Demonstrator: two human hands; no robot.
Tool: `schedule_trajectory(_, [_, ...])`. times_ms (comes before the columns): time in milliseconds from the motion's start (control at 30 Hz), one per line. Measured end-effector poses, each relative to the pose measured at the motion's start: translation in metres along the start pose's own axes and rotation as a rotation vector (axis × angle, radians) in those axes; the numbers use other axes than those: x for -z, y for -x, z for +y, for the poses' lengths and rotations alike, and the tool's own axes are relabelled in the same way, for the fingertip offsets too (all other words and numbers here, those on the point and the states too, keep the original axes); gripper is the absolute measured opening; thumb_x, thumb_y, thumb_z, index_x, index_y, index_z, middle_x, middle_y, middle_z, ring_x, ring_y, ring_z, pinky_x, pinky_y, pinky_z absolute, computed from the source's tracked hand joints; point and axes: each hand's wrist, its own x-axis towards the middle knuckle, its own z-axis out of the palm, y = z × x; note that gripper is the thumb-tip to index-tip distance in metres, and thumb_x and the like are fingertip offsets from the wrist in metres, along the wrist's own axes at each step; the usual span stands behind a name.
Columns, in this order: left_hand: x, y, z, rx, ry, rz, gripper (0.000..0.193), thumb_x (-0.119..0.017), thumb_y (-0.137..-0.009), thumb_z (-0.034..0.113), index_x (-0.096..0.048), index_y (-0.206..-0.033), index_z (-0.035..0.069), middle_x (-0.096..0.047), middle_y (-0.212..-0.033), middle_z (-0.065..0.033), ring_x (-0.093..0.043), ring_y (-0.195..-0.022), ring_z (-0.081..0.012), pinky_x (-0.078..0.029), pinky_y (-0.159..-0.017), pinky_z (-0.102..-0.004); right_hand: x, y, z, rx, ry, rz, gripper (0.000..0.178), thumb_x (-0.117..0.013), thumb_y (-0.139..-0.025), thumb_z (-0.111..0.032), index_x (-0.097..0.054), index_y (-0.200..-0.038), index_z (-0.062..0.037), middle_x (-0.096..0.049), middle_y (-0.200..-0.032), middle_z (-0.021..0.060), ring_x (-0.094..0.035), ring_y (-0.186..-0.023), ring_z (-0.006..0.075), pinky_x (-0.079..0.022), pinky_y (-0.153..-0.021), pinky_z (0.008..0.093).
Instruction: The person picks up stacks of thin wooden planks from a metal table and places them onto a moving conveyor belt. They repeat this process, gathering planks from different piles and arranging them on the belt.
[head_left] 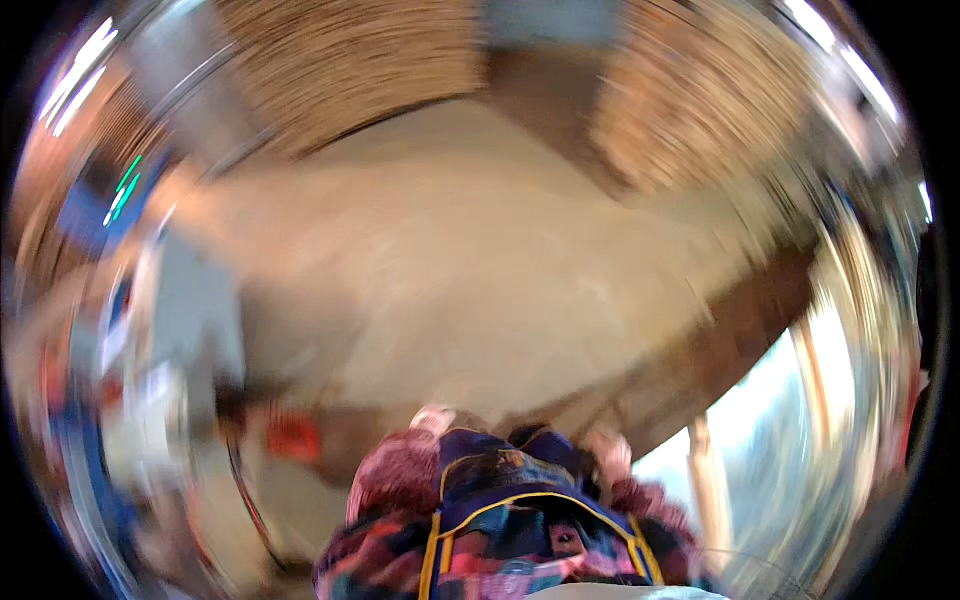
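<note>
The whole view is smeared by motion. My left hand (433, 418) shows just past a pink-red sleeve, at the left side of the dark blue apron (510, 475) with yellow trim. On the apron's other side is my right hand (609, 455), low and near the edge of a pale, shiny work surface (665, 465). Whether it touches that surface I cannot tell. Both hands hang close to my body, their fingers too blurred to read. Nothing can be made out in either one.
Tall stacks of wooden boards (350, 70) stand far left, and another stack (700, 100) far right. A grey machine (195, 310) is on the left, with a red object (293, 436) and a dark cable (245, 490) near it. Light wooden strips (708, 490) lie across the work surface.
</note>
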Motion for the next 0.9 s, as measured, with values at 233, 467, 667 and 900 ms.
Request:
schedule_trajectory(233, [0.035,-0.156,0.046,-1.076,-0.786,-0.377,0.03,-0.061,-0.085,0.031,-0.073,-0.1,0.009,-0.072,-0.098,-0.0174,-0.069,-0.088,-0.0373,-0.055,-0.078,-0.0447,0.055,-0.043,0.091,-0.939,0.082,0.266,0.055,-0.062,-0.088,-0.035,-0.053,-0.137,-0.0115,-0.054,-0.138,0.0161,-0.054,-0.121,0.0396,-0.045,-0.102,0.0462])
schedule_trajectory(467, [0.025,-0.302,0.192,-1.073,-1.208,-0.8,0.017,-0.06,-0.083,0.022,-0.07,-0.088,0.009,-0.07,-0.088,-0.0161,-0.069,-0.079,-0.0377,-0.056,-0.069,-0.0467,0.132,0.045,0.122,-2.136,0.188,0.699,0.084,-0.066,-0.085,-0.048,-0.036,-0.148,-0.0012,-0.036,-0.154,0.0233,-0.031,-0.144,0.0359,-0.021,-0.12,0.0454])
schedule_trajectory(667, [-0.081,-0.454,0.374,-1.247,-1.149,-0.711,0.011,-0.064,-0.079,0.017,-0.07,-0.077,0.009,-0.069,-0.076,-0.0172,-0.069,-0.072,-0.034,-0.054,-0.065,-0.046,0.062,0.077,0.151,-2.756,-0.357,1.135,0.11,-0.077,-0.068,-0.058,-0.033,-0.143,0.0107,-0.055,-0.127,0.0304,-0.055,-0.119,0.0407,-0.045,-0.099,0.0446])
schedule_trajectory(900, [-0.259,-0.392,0.656,-0.795,-0.996,-1.025,0.045,-0.049,-0.093,0.045,-0.069,-0.113,0.009,-0.066,-0.114,-0.0239,-0.059,-0.113,-0.0421,-0.048,-0.095,-0.0467,0.026,0.099,0.186,-2.756,-0.862,1.469,0.045,-0.066,-0.08,-0.037,-0.069,-0.093,0.0057,-0.068,-0.085,0.0184,-0.066,-0.081,0.0322,-0.051,-0.079,0.0426])
